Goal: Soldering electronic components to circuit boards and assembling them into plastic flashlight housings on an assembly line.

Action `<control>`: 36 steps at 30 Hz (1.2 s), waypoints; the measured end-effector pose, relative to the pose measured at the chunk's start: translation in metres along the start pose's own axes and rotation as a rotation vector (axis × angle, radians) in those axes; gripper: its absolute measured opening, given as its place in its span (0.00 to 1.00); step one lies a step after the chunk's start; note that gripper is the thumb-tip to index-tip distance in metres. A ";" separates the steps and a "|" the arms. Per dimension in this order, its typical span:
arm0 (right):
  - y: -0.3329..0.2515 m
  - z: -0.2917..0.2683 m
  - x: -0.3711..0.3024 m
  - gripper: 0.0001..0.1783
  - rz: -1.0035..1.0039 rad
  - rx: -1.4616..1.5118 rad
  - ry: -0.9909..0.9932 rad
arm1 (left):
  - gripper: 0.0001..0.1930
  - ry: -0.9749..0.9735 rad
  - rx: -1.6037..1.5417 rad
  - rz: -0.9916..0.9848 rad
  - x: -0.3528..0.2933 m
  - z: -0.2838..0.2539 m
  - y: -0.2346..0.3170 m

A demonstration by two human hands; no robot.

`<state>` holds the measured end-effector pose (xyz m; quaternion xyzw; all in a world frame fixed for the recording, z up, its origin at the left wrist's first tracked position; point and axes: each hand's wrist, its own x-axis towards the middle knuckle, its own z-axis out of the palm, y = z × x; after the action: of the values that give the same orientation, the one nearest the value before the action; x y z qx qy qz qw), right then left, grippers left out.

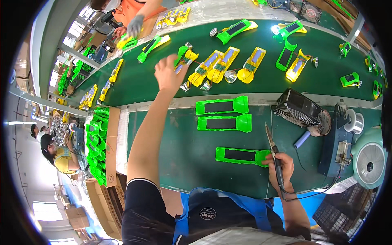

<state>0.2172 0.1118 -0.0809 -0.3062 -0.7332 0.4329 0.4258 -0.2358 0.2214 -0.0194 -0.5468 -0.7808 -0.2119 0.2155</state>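
Observation:
My left hand (167, 74) is stretched out over the green belt, fingers apart. Beside its fingertips lies a green and yellow lamp assembly (186, 57), and I cannot tell whether they touch it. In my right hand (285, 168) is a soldering iron (273, 143), its tip pointing up and away from me. The fingers of that hand also reach the right end of a green plastic housing (221, 155) with a dark panel. Two similar housings, an upper one (244, 105) and a lower one (245, 122), lie side by side farther off on the bench.
Yellow housings (246, 76) with wires and reflectors lie along the belt (134, 83). To the right stand a black fan (296, 108), a solder spool (354, 121) and a pale green fan (369, 161). A carton (112, 143) of green housings is at left. A co-worker's gloved hand (135, 26) works across the belt.

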 end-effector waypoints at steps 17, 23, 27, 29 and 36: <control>-0.001 0.004 -0.002 0.17 0.121 0.164 0.087 | 0.38 -0.755 -0.194 -0.110 0.017 -0.009 0.093; 0.002 0.002 -0.005 0.19 0.138 0.175 0.083 | 0.34 -0.537 -0.148 -0.095 -0.040 -0.081 0.039; 0.003 -0.001 -0.005 0.18 -0.062 0.008 0.094 | 0.38 -0.457 -0.152 -0.392 -0.124 -0.147 -0.071; 0.000 0.000 -0.002 0.19 -0.128 -0.075 0.046 | 0.37 -0.449 -0.151 -0.675 -0.162 -0.167 -0.133; -0.023 0.024 0.030 0.18 -0.376 -0.159 -0.177 | 0.42 -0.060 -0.400 -1.343 -0.212 -0.126 -0.223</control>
<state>0.1809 0.1177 -0.0559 -0.1577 -0.8437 0.3117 0.4075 -0.3676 -0.0808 -0.0583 0.0189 -0.9014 -0.4236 -0.0882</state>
